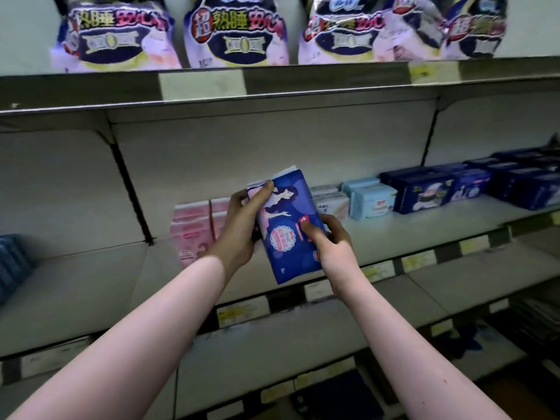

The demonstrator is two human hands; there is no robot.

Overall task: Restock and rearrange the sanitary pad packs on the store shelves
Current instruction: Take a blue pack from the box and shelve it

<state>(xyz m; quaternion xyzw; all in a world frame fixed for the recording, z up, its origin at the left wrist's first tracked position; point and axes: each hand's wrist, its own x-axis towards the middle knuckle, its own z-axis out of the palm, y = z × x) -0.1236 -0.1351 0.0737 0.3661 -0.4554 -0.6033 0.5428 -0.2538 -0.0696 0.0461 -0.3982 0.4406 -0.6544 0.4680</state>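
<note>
Hands are holding the blue pack [291, 234] tilted over the middle shelf [409, 231] near its front edge, left hand [239, 228] gripping its upper-left corner, right hand [330, 237] pinching its right edge, which is probably suiting something light, soft and slippery.

You've got a blue ribbed crate [13, 262] at far left, blurred and partly cut off. Yellow price tags [418, 262] line up lower right. A blank white tag [201, 84] sits higher up. A dark bracket [130, 189] slants down the grey back panel [272, 147].
</note>
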